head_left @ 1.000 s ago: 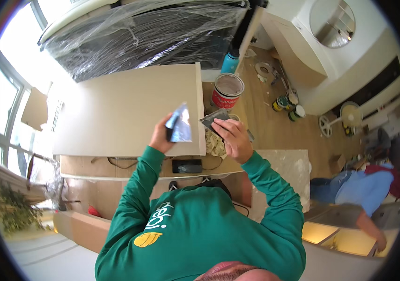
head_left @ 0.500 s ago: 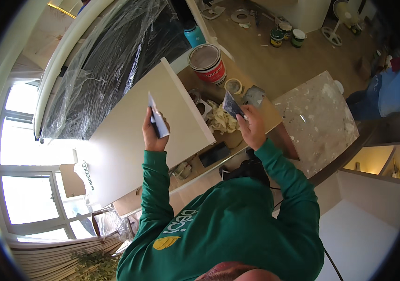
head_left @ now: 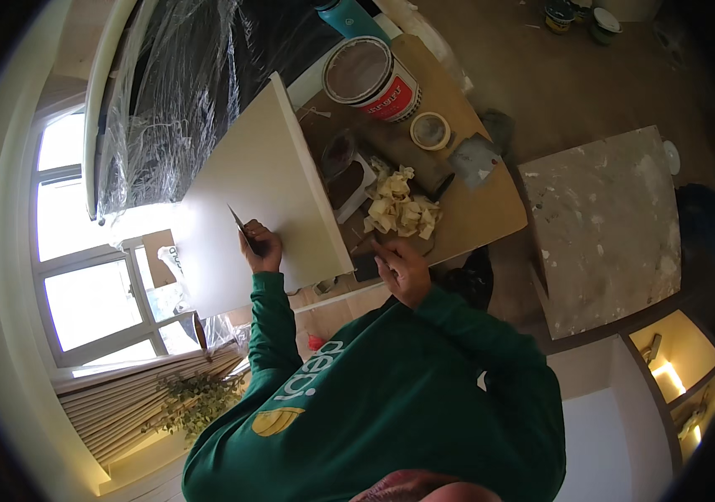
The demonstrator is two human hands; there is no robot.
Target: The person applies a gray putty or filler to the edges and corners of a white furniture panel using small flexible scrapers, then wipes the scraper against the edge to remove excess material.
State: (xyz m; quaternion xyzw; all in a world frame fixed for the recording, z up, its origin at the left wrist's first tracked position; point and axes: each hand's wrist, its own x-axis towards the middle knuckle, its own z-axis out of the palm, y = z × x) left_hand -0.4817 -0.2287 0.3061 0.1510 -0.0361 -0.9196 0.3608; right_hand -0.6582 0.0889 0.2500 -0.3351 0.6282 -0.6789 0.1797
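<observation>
My left hand (head_left: 263,248) is closed round a putty knife (head_left: 238,219), its thin blade seen nearly edge-on above the pale board (head_left: 248,167). My right hand (head_left: 404,272) is closed near the board's right corner, just below a heap of crumpled cream paper or tape (head_left: 403,207). The putty knife in that hand is turned so that its blade hardly shows. Beyond the heap, a large open can (head_left: 395,96) with a red label stands on the brown work surface (head_left: 487,205). A roll of tape (head_left: 430,131) and a grey flat scraper plate (head_left: 473,161) lie beside it.
Clear plastic sheeting (head_left: 165,109) covers a dark panel at the far left. A teal bottle (head_left: 353,18) stands behind the can. To the right is a paint-spattered board (head_left: 612,234). Small tubs (head_left: 605,27) sit on the floor at the far right. Windows (head_left: 94,301) are on the left.
My view has shifted. My left hand has turned its putty knife edge-on over the pale board. My right hand has come down and inward, below the crumpled heap, and its blade has turned away.
</observation>
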